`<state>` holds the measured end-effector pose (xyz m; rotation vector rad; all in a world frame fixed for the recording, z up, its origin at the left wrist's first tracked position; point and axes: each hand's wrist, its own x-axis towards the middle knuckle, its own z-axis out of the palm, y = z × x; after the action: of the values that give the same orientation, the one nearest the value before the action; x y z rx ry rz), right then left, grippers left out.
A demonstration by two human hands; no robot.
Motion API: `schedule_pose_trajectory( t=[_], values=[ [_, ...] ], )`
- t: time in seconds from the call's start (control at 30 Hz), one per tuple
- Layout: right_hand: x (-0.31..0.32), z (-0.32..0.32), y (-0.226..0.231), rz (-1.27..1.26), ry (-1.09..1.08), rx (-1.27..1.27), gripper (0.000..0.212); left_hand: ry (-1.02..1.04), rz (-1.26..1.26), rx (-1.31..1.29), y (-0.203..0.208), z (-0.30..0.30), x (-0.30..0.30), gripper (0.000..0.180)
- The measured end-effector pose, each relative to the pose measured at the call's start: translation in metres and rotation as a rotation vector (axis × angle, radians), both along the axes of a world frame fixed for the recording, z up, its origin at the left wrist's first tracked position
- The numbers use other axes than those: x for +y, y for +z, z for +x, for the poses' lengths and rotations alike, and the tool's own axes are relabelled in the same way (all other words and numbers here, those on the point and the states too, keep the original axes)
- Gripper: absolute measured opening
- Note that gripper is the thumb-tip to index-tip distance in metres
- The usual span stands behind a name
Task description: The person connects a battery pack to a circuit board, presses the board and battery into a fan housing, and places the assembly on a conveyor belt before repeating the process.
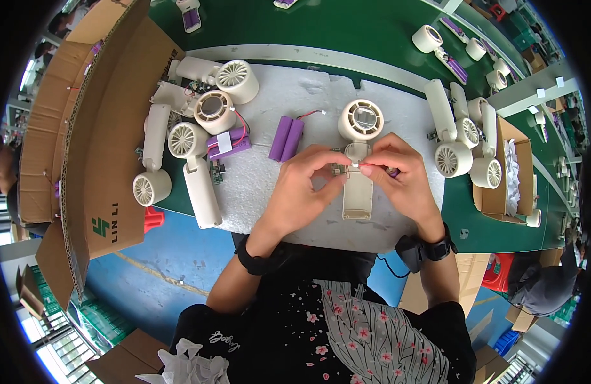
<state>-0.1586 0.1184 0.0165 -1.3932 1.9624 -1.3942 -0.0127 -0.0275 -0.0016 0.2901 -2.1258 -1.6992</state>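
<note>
A cream handheld fan (361, 120) lies in front of me, round head away from me and hollow handle shell (357, 200) pointing at me. Over the handle's upper end, my left hand (306, 185) and my right hand (401, 182) meet fingertip to fingertip. Both pinch at a small white wire connector (355, 164), partly covered by the fingers. A bit of purple shows under my right hand; I cannot tell whether that hand holds it. Left of the fan rests a purple two-cell battery pack (286, 139) with red wire and a white plug.
More cream fans (187, 139) and a wired purple battery pack (229, 144) crowd the left of the grey foam mat (257, 185). Other fans (453, 159) lie at right beside a small cardboard box (529, 150). A large cardboard box (116, 128) stands at far left on the green table.
</note>
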Motion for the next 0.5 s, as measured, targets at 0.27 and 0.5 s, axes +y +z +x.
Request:
schedule_pose_trajectory(
  t=[0.27,0.5],
  values=[
    [-0.004,0.01,-0.003,0.011,0.02,0.039,0.014,-0.048,0.263,-0.08,-0.006,0.003,-0.004,0.032],
    [-0.005,0.008,-0.002,0.062,0.059,0.044,0.017,-0.047,0.12,-0.075,-0.004,0.006,-0.005,0.034]
  ],
)
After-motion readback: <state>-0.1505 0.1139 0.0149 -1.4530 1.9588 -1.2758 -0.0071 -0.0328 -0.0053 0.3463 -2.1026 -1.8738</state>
